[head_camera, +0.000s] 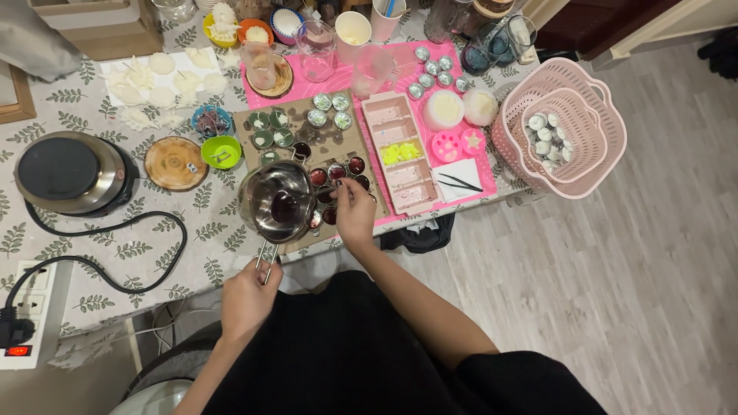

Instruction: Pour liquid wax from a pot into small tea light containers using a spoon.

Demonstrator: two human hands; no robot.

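My left hand (247,296) grips the wire handle of a small steel melting pot (278,201) with dark red liquid in it, held over the near edge of a brown board (350,142). My right hand (354,209) reaches over several small round cups of dark red wax (337,172) on that board, fingertips pinched at one cup. Whether it holds something thin there is too small to tell. More cups with pale green wax (274,128) sit further back on the board.
A pink rectangular mould tray (400,154) lies right of the board. Pink nested baskets (565,127) with small white cups hang off the table's right end. An electric hot plate (65,173), its black cable and a power strip (27,315) are at left. Glasses and bowls crowd the back.
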